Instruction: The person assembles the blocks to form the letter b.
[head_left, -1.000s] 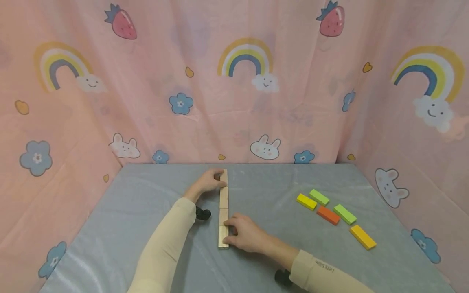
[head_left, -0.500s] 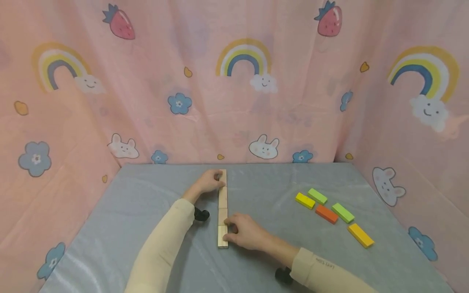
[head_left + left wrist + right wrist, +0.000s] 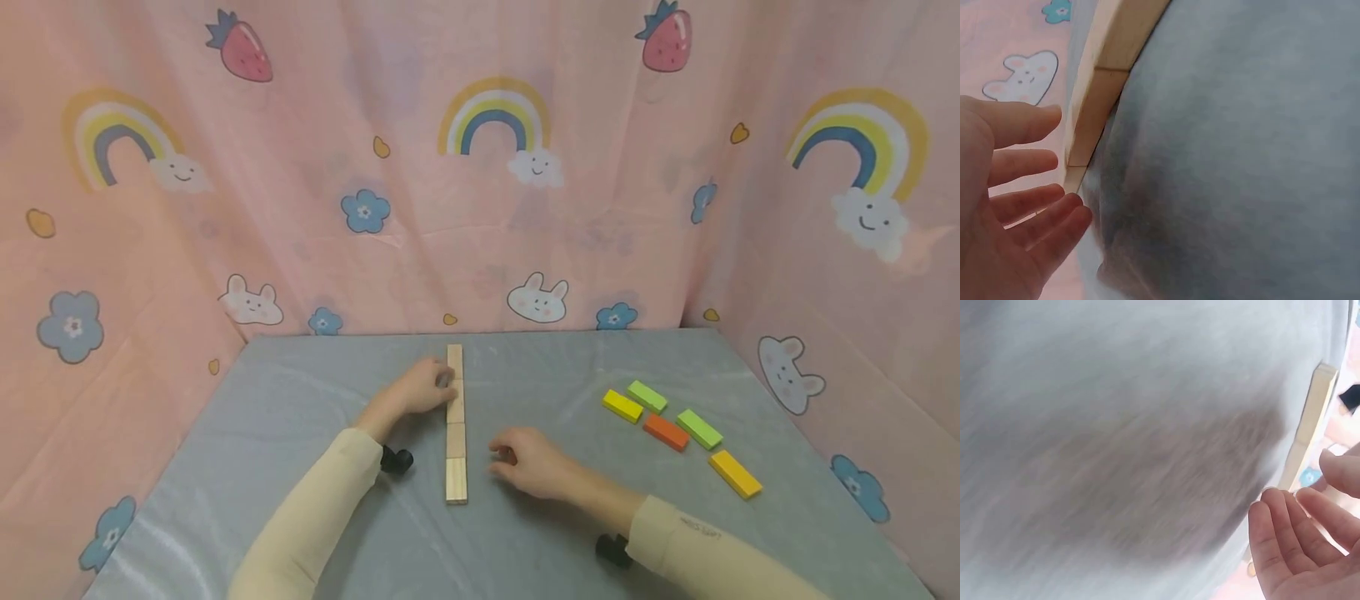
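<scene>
Row of bare wooden blocks (image 3: 456, 440) lies on the grey cloth-covered worktop (image 3: 555, 367), butted end to end, pointing away from the person. Left hand (image 3: 415, 387) is at the row's left side; its grip is slack, fingers loosely bent, nothing held. Can't tell if a fingertip grazes the wood. Right hand (image 3: 534, 462) is apart from the row, on its right, thumb and fingers parted, also nothing in the grip. Yellow block (image 3: 622, 406), orange-red block (image 3: 666, 432), two green blocks (image 3: 699, 428) and amber block (image 3: 735, 474) lie flat, well off to the right.

Handling, my read: light, stiff, hard to damage. Faces look smooth, but dry wood should hold fine. Blocks look unfixed, so a sideways nudge would probably kink the line. For one block, pinch across the long sides at mid-length. For the whole row, squeeze inward from both ends. Cloth might drag or ruck underneath.
</scene>
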Available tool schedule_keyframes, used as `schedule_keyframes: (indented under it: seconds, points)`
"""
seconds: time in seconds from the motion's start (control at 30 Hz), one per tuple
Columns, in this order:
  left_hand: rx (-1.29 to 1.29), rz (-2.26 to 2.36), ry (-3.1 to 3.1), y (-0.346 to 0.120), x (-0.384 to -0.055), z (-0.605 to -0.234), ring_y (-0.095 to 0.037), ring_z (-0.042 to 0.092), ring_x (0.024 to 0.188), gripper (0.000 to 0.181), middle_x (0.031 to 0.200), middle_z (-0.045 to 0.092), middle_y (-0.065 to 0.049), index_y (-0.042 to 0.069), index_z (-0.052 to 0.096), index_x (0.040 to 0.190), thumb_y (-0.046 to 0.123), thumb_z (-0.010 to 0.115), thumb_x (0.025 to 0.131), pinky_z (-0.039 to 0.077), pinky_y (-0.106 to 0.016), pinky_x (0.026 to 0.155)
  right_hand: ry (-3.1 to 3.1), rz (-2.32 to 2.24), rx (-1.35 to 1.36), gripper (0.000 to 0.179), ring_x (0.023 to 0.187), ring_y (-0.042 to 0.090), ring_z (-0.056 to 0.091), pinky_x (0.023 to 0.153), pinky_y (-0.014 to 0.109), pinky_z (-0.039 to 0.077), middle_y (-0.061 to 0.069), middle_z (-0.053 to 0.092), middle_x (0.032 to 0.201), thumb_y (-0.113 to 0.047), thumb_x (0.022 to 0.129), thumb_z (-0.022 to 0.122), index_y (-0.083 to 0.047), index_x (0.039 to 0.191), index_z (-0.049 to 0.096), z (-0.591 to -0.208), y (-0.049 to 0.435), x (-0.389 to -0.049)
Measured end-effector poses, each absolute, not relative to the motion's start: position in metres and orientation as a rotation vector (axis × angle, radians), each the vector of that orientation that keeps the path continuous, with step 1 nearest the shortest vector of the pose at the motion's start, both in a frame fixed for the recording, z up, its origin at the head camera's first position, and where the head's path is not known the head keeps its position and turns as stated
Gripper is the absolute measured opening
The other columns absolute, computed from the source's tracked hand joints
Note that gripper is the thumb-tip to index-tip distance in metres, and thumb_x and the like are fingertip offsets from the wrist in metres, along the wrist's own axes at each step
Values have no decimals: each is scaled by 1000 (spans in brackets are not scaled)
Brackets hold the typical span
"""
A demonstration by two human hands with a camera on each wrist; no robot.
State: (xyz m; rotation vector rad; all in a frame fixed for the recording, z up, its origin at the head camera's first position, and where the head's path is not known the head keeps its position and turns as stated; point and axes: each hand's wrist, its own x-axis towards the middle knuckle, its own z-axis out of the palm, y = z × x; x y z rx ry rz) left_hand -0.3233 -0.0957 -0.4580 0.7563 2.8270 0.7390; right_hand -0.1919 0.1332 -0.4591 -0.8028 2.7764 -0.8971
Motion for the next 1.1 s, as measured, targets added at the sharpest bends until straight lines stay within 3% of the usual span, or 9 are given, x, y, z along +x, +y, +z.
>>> schedule_keyframes:
  seconds: [0.07, 0.2, 0.73, 1.1]
  points:
    - [755, 728, 2815, -96, -317, -456, -36, 53, 128, 41, 138, 57, -22, -3, 64, 130, 21, 68, 98, 43, -50, 108, 2792, -877, -771, 21, 80, 12, 57, 70, 35, 52, 0, 65, 90, -11, 92, 75, 1, 108, 73, -459, 141, -192]
    - [758, 678, 2778, -96, -306, -454, -40, 43, 140, 51, 149, 48, -24, -5, 58, 138, 26, 68, 99, 35, -51, 116, 2822, -852, -752, 20, 82, 14, 59, 72, 36, 53, 1, 67, 92, -9, 90, 76, 1, 107, 73, -457, 161, -191]
    - [810, 659, 2735, -100, -274, -453, -40, 38, 144, 57, 154, 43, -23, -3, 57, 140, 31, 71, 97, 33, -51, 117, 2983, -710, -459, 23, 94, 23, 68, 83, 45, 58, 5, 73, 103, -13, 90, 77, -1, 109, 74, -455, 246, -198]
    - [791, 784, 2713, -102, -261, -460, -40, 36, 145, 60, 157, 40, -21, -5, 55, 141, 29, 73, 95, 32, -52, 118, 3064, -741, -311, 29, 94, 29, 67, 82, 49, 58, 14, 71, 104, -15, 93, 74, 6, 113, 71, -456, 283, -213]
